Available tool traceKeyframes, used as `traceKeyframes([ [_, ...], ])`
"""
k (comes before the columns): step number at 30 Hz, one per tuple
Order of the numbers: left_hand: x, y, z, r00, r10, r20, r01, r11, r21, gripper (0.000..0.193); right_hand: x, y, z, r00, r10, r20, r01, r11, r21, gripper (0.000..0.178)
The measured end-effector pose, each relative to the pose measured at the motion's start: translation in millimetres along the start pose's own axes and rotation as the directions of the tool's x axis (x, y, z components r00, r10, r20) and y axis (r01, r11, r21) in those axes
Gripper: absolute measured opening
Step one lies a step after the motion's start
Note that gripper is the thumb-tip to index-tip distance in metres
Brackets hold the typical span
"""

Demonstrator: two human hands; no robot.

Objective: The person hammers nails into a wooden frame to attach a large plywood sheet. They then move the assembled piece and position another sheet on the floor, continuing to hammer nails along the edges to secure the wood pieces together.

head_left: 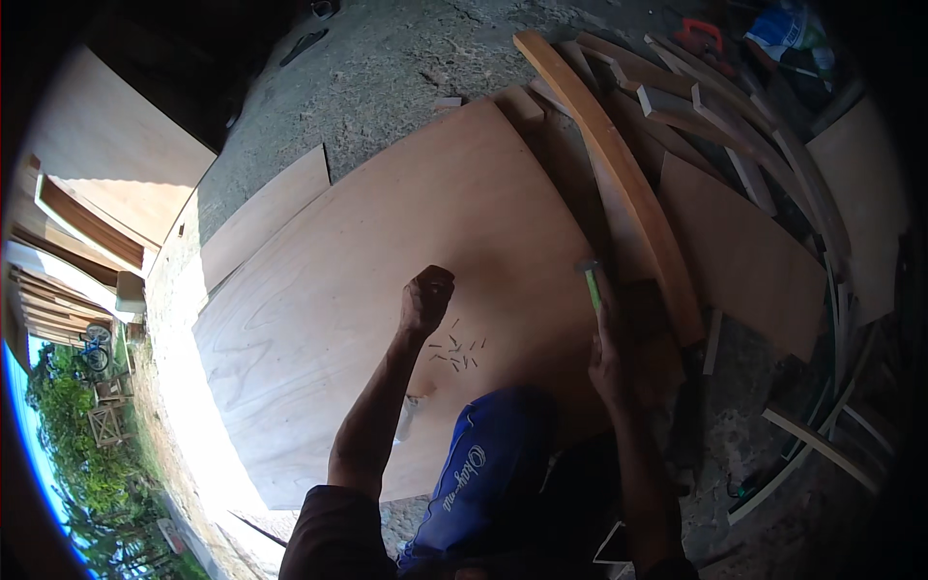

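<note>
A broad plywood sheet lies before me, with my knee in blue trousers over its near edge. My left hand is above the sheet's middle, fingers curled closed; whatever they may hold is too small or hidden to name. Several loose nails are scattered on the wood just nearer to me than that hand. On the right, my right hand is closed around the green handle of a hammer. The hammer's dark head points away from me, near the sheet's right edge.
A long curved-looking timber beam runs along the right, beside stacked boards and wood offcuts. A smaller plywood piece touches the sheet's far left side. Leaning panels stand at left. An orange-red tool or case sits far right.
</note>
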State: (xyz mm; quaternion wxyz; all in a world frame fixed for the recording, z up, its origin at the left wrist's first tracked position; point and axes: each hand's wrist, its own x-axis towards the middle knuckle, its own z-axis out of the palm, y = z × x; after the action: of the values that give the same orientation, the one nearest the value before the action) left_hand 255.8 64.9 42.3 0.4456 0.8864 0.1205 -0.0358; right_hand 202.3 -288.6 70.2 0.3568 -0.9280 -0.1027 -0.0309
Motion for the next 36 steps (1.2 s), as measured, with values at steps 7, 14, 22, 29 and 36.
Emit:
traceKeyframes([
  [7,-72,-7,17,0.983,0.146,-0.112,-0.125,0.977,0.174,0.012,-42,10,6,0.997,0.066,-0.029,-0.063,0.995,0.083,0.053],
  [14,-68,13,49,0.986,0.164,0.012,-0.152,0.879,0.451,0.021,-44,25,8,0.986,0.070,-0.152,-0.061,0.996,0.068,0.054],
  [22,-17,101,142,0.929,0.370,0.024,-0.371,0.927,0.055,0.020,-41,40,11,0.839,0.540,-0.059,-0.475,0.782,0.402,0.058],
  [29,-9,119,183,0.979,0.158,0.127,-0.155,0.987,-0.034,0.022,-42,53,21,0.906,0.310,-0.289,-0.243,0.938,0.247,0.061],
  [36,-5,96,165,0.973,0.222,-0.066,-0.224,0.974,-0.028,0.019,-44,45,11,0.869,0.479,-0.125,-0.412,0.840,0.354,0.060],
])
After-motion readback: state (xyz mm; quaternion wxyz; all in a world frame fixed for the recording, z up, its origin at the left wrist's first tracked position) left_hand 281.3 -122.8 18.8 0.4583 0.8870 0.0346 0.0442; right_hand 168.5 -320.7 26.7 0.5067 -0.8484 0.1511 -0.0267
